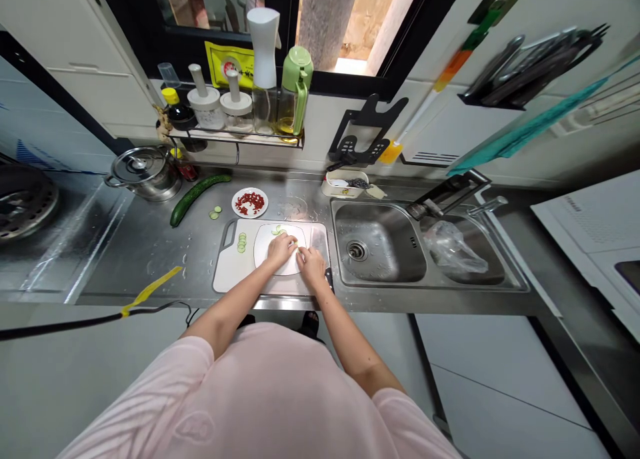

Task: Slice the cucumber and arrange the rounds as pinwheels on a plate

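Seen on my remote feed, the person's left hand (280,249) and right hand (313,266) press close together, fingers curled, over a small cucumber piece (295,246) on a round white mat (267,256); I cannot tell whether they grip it. A cleaver (319,240) lies just beside the right hand on a cutting board (235,266), with a stack of cucumber slices (241,243) near the board's left edge. Beyond sit a cut cucumber (197,199), a plate of chopped red pieces (249,203), and a steel sink (377,242).
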Tool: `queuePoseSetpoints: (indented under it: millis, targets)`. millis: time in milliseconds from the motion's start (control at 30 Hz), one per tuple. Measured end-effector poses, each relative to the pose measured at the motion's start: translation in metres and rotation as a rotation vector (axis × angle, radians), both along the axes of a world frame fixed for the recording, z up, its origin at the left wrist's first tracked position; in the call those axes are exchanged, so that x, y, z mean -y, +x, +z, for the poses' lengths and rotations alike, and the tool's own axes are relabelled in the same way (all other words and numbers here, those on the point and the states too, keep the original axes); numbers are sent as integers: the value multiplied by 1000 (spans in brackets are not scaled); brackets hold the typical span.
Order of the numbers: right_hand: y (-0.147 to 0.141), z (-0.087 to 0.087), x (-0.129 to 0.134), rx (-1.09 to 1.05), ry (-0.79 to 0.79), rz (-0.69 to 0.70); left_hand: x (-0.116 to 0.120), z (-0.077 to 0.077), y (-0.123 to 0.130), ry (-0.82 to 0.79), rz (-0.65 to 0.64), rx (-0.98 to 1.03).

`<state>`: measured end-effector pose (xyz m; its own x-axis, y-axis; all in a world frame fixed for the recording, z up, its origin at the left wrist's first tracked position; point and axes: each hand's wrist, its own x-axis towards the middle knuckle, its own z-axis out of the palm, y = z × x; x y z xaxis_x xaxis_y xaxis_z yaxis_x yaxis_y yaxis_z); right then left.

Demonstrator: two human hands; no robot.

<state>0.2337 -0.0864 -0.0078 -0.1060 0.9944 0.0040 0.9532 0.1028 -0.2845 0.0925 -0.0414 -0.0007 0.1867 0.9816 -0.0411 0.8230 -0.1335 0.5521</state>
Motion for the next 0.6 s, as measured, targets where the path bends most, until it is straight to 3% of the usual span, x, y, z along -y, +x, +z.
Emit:
queuePoseSetpoints:
  millis: [267, 600]
  targets:
    - [-1, 3, -1, 2, -31, -18, -1, -3, -1, 11, -7, 2]
    - [-2, 3, -2, -38, -9, -35, 1, 5, 1, -48, 41, 27]
